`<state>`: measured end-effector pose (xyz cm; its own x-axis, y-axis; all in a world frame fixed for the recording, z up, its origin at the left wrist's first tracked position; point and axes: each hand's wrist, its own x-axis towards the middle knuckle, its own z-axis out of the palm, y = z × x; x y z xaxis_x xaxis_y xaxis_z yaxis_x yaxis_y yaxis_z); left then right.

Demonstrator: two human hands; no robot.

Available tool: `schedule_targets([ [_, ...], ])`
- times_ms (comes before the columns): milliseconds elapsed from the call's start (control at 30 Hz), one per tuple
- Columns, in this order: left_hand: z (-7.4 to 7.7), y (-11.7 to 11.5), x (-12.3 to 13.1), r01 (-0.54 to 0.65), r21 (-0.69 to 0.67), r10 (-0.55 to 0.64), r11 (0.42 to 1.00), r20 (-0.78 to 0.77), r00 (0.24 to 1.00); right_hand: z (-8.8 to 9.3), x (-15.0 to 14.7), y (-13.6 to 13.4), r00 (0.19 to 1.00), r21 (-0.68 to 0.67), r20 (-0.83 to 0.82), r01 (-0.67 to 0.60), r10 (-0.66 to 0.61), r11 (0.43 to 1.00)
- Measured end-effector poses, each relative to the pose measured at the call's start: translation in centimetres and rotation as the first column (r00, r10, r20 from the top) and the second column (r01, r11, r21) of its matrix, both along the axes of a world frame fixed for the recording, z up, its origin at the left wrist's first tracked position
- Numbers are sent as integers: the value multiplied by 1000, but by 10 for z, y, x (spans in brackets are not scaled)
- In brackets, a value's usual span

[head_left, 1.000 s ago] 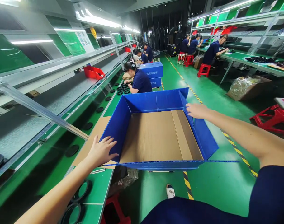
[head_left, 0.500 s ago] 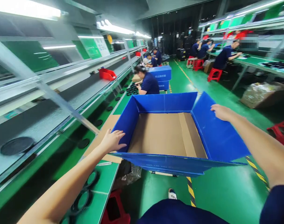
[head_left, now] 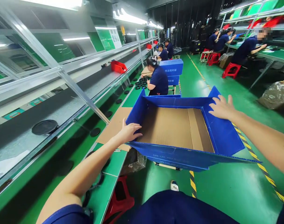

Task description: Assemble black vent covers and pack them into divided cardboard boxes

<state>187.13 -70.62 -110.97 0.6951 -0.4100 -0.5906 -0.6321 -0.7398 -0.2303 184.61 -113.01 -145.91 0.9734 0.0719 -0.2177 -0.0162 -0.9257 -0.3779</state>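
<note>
A blue corrugated box (head_left: 174, 155) stands in front of me with its top open, and brown cardboard (head_left: 165, 127) lines its bottom. My left hand (head_left: 130, 132) rests on the box's left wall near the front corner, its fingers spread over the edge. On the other side my right hand (head_left: 221, 107) lies against the right flap near the back corner, fingers apart and thumb up. That flap leans outward. A brown cardboard sheet (head_left: 114, 124) lies on the green bench, left of the box and partly behind my left arm.
The green bench (head_left: 109, 165) runs along the left, beside a conveyor (head_left: 69, 109) carrying a black round part (head_left: 44, 127). A red stool (head_left: 120, 199) stands below. A person (head_left: 159, 79) sits ahead near stacked blue boxes (head_left: 171, 68). Several people sit at the right bench.
The view has swung left, so the surroundings appear further right. My right hand has moved over the right flap towards the back corner, and that flap leans differently. My left hand stays at the left wall.
</note>
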Motion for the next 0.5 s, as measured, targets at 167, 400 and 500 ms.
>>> schedule_targets([
  [167,11,-6,-47,-215,-103,197,971,-160,967,59,-18,36,940,269,44,-337,338,902],
  [400,8,54,-174,-449,-319,344,835,-335,877,93,-194,120,645,812,-42,-423,763,402],
  [500,-24,89,-229,-595,-367,522,715,-286,803,65,-255,161,732,716,-207,-339,649,610],
])
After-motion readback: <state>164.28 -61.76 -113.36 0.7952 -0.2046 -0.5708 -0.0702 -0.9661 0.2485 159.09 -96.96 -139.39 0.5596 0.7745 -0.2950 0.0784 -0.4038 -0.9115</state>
